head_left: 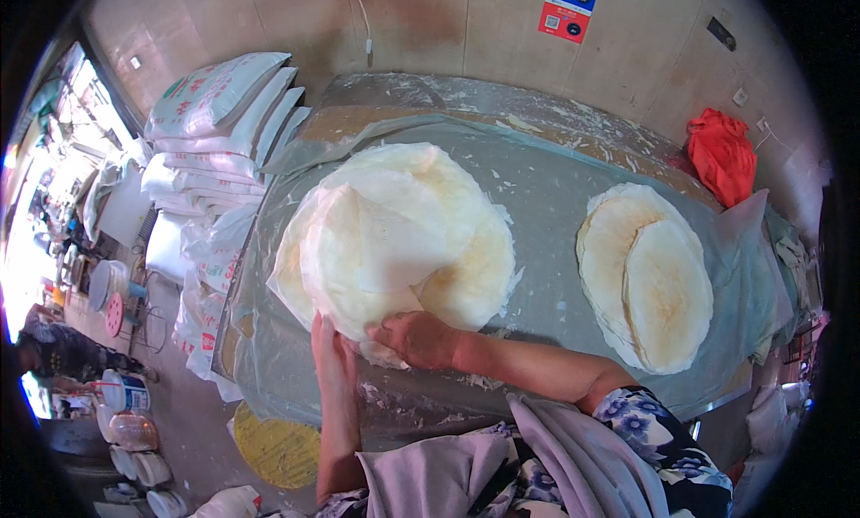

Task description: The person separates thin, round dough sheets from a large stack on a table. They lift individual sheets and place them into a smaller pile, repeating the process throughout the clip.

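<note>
A large stack of thin, pale round flatbread sheets (470,276) lies on the plastic-covered table in front of me. Its top sheet (336,262) is partly lifted and folded over, blurred in the middle. My right hand (420,341) grips this sheet's near edge with curled fingers. Close by on the left, my left hand (334,350) holds the same edge, its fingers pointing away from me and partly covered by the sheet. On the right of the table is a smaller flatbread pile (605,262), with a folded sheet (665,296) on top.
Clear plastic sheeting (537,182) covers the table, with dough flakes scattered over it. White printed sacks (208,108) are piled against the left side. A red plastic bag (721,155) sits at the back right. Tubs (124,390) and a yellow round lid (279,447) are on the floor; another person (67,346) is far left.
</note>
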Demonstrator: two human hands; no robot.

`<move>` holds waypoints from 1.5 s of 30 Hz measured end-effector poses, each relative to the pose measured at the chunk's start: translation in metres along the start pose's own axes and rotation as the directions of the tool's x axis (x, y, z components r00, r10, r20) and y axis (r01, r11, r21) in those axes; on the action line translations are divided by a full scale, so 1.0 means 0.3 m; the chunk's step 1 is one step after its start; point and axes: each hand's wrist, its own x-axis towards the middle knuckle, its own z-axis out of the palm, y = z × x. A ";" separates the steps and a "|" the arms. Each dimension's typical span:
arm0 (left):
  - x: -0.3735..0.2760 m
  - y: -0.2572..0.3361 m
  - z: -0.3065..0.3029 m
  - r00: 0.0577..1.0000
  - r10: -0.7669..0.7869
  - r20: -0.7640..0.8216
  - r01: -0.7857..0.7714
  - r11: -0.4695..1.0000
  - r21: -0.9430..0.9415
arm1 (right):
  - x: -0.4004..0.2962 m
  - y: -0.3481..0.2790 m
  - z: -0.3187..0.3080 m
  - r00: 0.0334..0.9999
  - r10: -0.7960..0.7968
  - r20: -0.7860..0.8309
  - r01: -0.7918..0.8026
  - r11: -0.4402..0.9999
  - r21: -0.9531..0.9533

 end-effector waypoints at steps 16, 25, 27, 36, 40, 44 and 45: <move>0.220 -0.048 -0.100 0.976 -0.214 -0.046 0.218 0.969 0.116 | 0.025 0.527 -0.020 0.290 0.941 0.177 -0.018 -0.180 0.984; 0.190 0.014 -0.062 0.995 -0.018 -0.097 0.040 0.975 0.220 | 0.059 0.907 -0.336 0.508 0.791 -0.341 -0.367 0.557 0.745; 0.169 0.075 -0.059 0.994 0.059 -0.095 -0.036 0.973 0.228 | 0.041 0.982 -0.340 0.510 0.804 -0.306 -0.484 0.562 0.671; -0.019 0.436 0.073 0.891 0.382 -0.245 -0.244 0.858 0.452 | 0.038 1.122 -0.147 0.476 0.784 -0.398 -0.633 0.620 0.464; -0.102 0.532 0.276 0.841 0.524 -0.138 -0.429 0.799 0.421 | -0.014 1.048 -0.214 0.579 0.402 -0.709 -0.667 0.733 -0.129; -0.028 0.481 0.372 0.782 0.563 -0.267 -0.415 0.791 0.450 | 0.029 0.657 -0.177 0.884 0.329 -0.333 -0.066 0.792 0.607; 0.000 0.434 0.388 0.768 0.634 -0.090 -0.494 0.676 0.547 | 0.035 0.552 -0.128 0.951 0.223 -0.212 0.044 0.583 0.811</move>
